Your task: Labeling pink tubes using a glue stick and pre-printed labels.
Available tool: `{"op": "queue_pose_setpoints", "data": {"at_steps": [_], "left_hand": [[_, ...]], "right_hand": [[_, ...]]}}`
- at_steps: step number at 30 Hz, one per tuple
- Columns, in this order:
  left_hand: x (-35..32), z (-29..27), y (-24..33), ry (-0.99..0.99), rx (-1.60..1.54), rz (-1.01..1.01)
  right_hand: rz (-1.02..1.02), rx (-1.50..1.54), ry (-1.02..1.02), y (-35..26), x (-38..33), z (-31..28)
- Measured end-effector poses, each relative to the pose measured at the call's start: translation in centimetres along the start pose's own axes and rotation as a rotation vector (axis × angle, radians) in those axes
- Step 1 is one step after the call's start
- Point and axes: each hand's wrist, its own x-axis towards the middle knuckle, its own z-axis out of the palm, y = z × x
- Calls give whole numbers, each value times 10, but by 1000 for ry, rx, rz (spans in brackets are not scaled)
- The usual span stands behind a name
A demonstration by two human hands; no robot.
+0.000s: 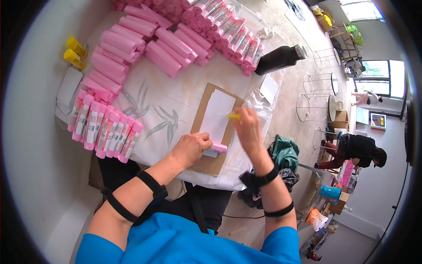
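If the left hand point(189, 147) slackens its grip on 1 pink roll point(220, 147) at the lower cardboard point(209, 166), the roll could slip askew. Should the right hand point(249, 128) loosen its grip on the small yellow piece point(234, 116), the white sheet point(216, 110) could be marked. Farther off, a knock could send the black bottle point(278, 60) off the desk point(160, 94).

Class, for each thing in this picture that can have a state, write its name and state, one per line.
Left hand: closed on one end of a pink roll
Right hand: raised, closed around a yellow object
White paper: lying on cardboard
Black bottle: lid on
Front-left rolls: labelled, in a row
Plain pink rolls: unlabelled, piled
Green bag: crumpled
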Motion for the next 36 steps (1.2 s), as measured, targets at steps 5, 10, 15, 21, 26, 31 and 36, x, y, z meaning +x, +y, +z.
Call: {"op": "queue_pose_setpoints", "data": {"at_steps": [5, 10, 15, 21, 26, 31, 36], "left_hand": [[7, -1, 0, 13, 38, 38], [14, 3, 4, -14, 51, 85], [5, 7, -4, 35, 34, 63], [3, 0, 3, 23, -13, 100], [6, -3, 5, -7, 160, 71], [16, 3, 17, 6, 42, 109], [12, 0, 8, 31, 136, 151]], "right_hand": [[-62, -1, 56, 1, 5, 5], [625, 952, 253, 45, -20, -47], [521, 1978, 314, 40, -120, 27], [330, 2242, 172, -41, -140, 21], [290, 1458, 194, -7, -111, 0], [353, 1454, 253, 4, -104, -45], [368, 1479, 226, -3, -101, -35]]}}
